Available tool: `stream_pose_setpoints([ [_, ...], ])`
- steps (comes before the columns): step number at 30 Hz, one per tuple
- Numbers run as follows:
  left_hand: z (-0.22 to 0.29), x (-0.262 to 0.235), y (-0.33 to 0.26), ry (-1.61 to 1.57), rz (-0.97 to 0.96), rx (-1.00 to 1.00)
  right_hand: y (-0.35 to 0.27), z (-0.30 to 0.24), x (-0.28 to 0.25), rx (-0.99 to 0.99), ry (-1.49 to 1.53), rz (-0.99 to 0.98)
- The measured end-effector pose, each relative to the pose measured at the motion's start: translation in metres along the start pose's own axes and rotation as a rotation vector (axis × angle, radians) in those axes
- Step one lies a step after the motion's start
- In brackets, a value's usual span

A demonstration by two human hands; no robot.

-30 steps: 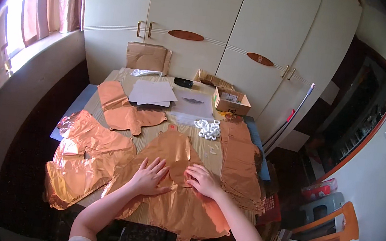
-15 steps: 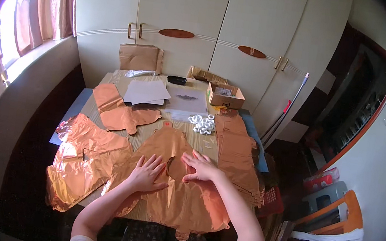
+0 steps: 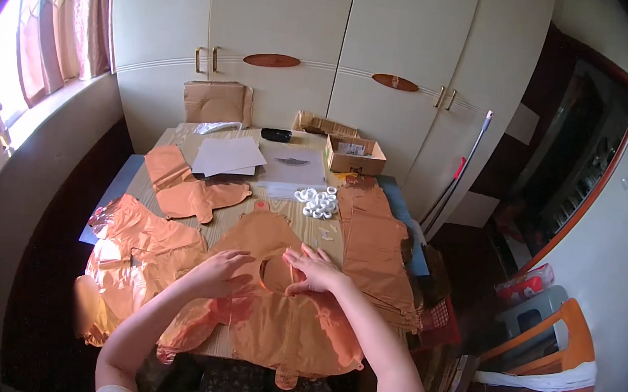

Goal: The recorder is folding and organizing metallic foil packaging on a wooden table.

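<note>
A small room here, with tall cream wardrobe doors [image 3: 324,48] filling the back wall and a curtained window [image 3: 29,59] glowing on the left. In front of the doors stands a wooden table [image 3: 236,222], and it is crowded.

Biggest thing on it: a flat, uninflated copper foil balloon [image 3: 278,325] spread across the near edge, its lower tabs hanging over that edge. There's a round hole in it near the middle, right between the two hands. At the near left corner, a shiny crumpled heap of foil balloons [image 3: 130,260] spills off the side. Along the right edge lies a long stack of folded copper foil [image 3: 378,251], running from mid-table to the near right corner. Further back on the left, another copper balloon piece [image 3: 189,188] lies flat.

Toward the far edge: white paper sheets [image 3: 229,156], a brown paper bag [image 3: 217,102] propped upright at the far left corner, and a small open cardboard box [image 3: 354,155] at the far right. Mid-table, a little pile of white rings [image 3: 317,202].

Now the hands. The left hand [image 3: 222,272] lies flat, fingers spread, pressing the big balloon just left of the hole, gripping nothing. The right hand [image 3: 314,268] rests on the hole's right rim, fingers stretched, likewise open and flat on the foil.
</note>
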State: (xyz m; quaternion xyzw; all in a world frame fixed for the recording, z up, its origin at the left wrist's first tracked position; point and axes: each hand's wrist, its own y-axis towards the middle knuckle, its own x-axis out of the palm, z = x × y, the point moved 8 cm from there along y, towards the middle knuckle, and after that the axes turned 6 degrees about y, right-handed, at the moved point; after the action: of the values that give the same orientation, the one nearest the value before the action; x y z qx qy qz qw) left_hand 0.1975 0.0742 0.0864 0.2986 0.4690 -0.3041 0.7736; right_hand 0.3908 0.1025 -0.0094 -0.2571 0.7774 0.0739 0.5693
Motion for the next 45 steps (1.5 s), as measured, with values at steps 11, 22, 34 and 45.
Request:
stream_pose_setpoints([
  [11,0.022,0.087,0.053,0.194,0.047,0.226,0.008,0.004,0.006,-0.007,-0.002,0.024],
  [22,0.018,0.082,0.050,0.328,0.050,0.100,-0.002,-0.001,-0.002,0.006,0.030,0.029],
  [34,0.004,0.092,0.048,0.388,0.084,0.114,-0.044,-0.061,-0.008,0.042,-0.267,0.063],
  [45,0.007,0.097,0.051,0.368,0.024,0.083,-0.186,-0.113,0.068,0.003,-0.076,0.055],
])
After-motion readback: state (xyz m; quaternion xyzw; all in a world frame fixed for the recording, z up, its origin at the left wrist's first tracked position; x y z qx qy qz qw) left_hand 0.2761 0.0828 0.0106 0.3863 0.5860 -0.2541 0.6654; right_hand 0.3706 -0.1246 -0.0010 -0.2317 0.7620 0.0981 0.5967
